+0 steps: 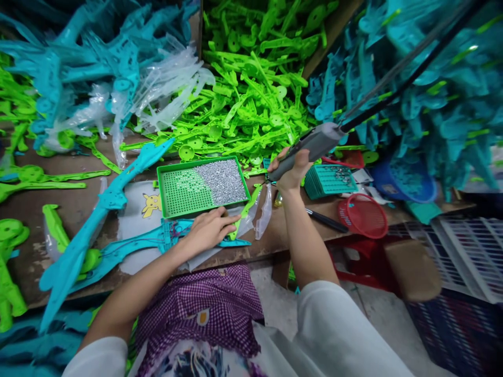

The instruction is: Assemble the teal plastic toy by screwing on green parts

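My right hand [294, 170] is wrapped round a grey electric screwdriver [323, 140], held tilted above the bench with its tip end towards the lower left. A black cord runs from its rear to the upper right. My left hand [207, 229] rests palm down, fingers closed on a narrow lime-green plastic part [247, 210]. Beneath that hand lies a long blue plastic housing [131, 250] with thin wires inside. Just behind it sits a green perforated tray [160, 196], its right half covered in small silver screws [225, 180]. The left thumb is hidden.
A second blue housing [112, 196] slants across the left. Lime-green parts [236, 99] and blue parts [393, 78] pile up behind. To the right are teal baskets [328, 180], a red basket [362, 215], a blue bowl [404, 180] and a black-handled tool [328, 221].
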The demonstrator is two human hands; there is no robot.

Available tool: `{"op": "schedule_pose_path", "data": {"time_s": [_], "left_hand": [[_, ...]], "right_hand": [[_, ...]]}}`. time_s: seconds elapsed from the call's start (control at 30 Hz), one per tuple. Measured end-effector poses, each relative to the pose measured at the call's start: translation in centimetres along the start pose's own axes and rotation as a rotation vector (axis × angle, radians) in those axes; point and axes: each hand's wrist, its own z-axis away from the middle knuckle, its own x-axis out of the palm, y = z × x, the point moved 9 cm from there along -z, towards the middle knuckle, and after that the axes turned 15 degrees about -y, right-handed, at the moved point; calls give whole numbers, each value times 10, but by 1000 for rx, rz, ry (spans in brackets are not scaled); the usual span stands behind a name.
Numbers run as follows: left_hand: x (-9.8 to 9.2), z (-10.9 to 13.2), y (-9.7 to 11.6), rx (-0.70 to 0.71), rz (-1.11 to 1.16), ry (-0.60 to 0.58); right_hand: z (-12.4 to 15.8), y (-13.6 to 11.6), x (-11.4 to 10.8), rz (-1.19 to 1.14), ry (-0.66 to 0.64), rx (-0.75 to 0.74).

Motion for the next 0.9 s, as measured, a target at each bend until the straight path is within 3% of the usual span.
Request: {"op": "schedule_pose_path", "data": {"time_s": [0.2, 0.33, 0.4, 0.5, 0.6, 0.67, 0.77, 0.9], "left_hand": [[1, 1, 0, 5, 20, -3], [2, 1, 0, 24, 14, 19], [3, 1, 0, 33, 9, 10], [1, 1, 2, 49, -1, 15], [-2, 2, 3, 68, 1, 42], [-2, 2, 3, 78, 8, 46], [-2, 2, 4, 91, 12, 57], [-4, 4, 4, 85, 13, 69]], "right_hand": [[4, 2, -3, -17, 2, 6], [1, -27, 8, -6, -16, -8], [3, -49, 30, -65, -45, -58], [11, -62, 94, -200, -225, -93], [23, -29, 155, -238, -352, 94], [27, -7, 174, -258, -347, 150], [26, 11, 179, -263, -327, 146], [24, 16, 177, -219, -332, 149]]}}
